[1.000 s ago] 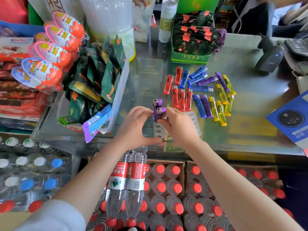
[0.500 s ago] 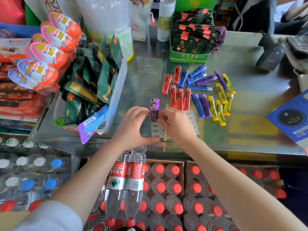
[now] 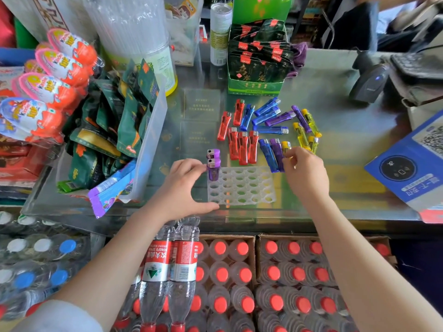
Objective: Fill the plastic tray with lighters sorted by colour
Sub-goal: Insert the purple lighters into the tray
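Head view looks down on a glass counter (image 3: pixel 335 188), with the clear plastic tray (image 3: pixel 242 188) lying flat near its front edge at about 6 o'clock from the loose lighters. Most of the tray's round sockets are unfilled. 2 purple lighters (image 3: pixel 213 164) stand upright, one behind the other, in the tray's far-left corner at 10 o'clock. The left hand (image 3: pixel 182 190) rests against the tray's left side, spread in a wide C, thumb along the front-left corner and fingertips near the standing purple pair; it grips nothing that can be seen. The right hand (image 3: pixel 305 173) sits at 2 o'clock from the tray, fingers pinched narrow at the lower ends of a loose purple lighter (image 3: pixel 278 153) and a yellow one beside it; whether it has actually closed on either cannot be told. Loose lighters lie flat beyond the tray: red lighters (image 3: pixel 242 143) at 12 o'clock, blue lighters (image 3: pixel 266 116) at 1 o'clock, yellow lighters (image 3: pixel 308 130) farther toward 2 o'clock, with 2 more purple ones among the blue and yellow. Boxes of red-capped water bottles (image 3: pixel 239 283) fill the space under the counter front.
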The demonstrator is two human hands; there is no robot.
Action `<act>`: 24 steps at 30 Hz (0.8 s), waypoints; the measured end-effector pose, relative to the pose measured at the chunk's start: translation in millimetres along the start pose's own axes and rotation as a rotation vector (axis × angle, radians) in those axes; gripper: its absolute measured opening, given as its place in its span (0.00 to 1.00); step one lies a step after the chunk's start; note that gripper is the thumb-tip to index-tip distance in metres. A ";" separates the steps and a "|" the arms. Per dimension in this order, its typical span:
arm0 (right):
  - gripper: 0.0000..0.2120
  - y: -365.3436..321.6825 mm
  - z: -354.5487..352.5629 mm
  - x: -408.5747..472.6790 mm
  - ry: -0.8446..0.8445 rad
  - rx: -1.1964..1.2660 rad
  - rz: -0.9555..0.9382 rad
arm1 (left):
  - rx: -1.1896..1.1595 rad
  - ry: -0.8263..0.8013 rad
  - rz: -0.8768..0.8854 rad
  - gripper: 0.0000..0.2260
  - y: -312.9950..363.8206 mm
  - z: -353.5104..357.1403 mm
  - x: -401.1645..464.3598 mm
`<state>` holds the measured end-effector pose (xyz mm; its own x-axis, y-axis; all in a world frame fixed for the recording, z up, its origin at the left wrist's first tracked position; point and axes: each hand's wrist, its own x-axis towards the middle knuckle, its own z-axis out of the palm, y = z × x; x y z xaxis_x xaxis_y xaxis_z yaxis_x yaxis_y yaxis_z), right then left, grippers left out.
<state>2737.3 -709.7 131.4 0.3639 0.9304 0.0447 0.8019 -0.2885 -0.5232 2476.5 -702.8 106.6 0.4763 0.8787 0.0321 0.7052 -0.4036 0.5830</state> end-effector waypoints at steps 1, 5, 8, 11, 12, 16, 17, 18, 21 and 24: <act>0.08 1.9 -0.9 2.0 -0.004 -0.008 0.010 | 0.001 -0.008 0.000 0.41 1.9 1.0 0.8; 0.07 -1.3 -2.6 10.3 -0.025 -0.043 0.041 | -0.001 -0.016 0.006 0.40 6.4 3.8 1.2; 0.08 -6.9 0.5 13.6 -0.058 -0.104 0.018 | -0.005 -0.011 0.007 0.39 6.2 4.2 0.7; 0.09 -12.9 1.2 16.7 -0.069 -0.185 0.011 | -0.001 -0.005 0.002 0.39 5.1 5.5 -0.3; 0.08 -14.1 0.4 18.0 -0.069 -0.226 0.005 | -0.004 0.003 0.003 0.39 4.8 6.1 -0.6; 0.06 -20.7 -2.6 18.1 -0.098 -0.384 -0.037 | 0.004 0.021 0.009 0.39 4.6 6.8 -1.1; 0.06 -23.2 -3.0 16.2 -0.108 -0.417 -0.050 | 0.008 0.023 0.010 0.39 4.4 7.0 -1.1; 0.06 -25.1 -3.1 14.3 -0.120 -0.445 -0.058 | 0.011 0.023 0.009 0.39 4.4 7.0 -1.1; 0.09 -26.7 -3.4 15.0 -0.171 -0.462 -0.037 | 0.011 0.014 0.006 0.40 4.4 6.6 -2.1; 0.11 -28.8 -3.0 21.5 -0.206 -0.486 0.002 | 0.003 -0.002 0.002 0.41 5.3 5.5 -2.5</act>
<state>2723.4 -682.1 149.9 0.3040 0.9408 -0.1500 0.9463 -0.3164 -0.0661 2481.9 -708.5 105.2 0.4784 0.8776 0.0314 0.7062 -0.4058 0.5802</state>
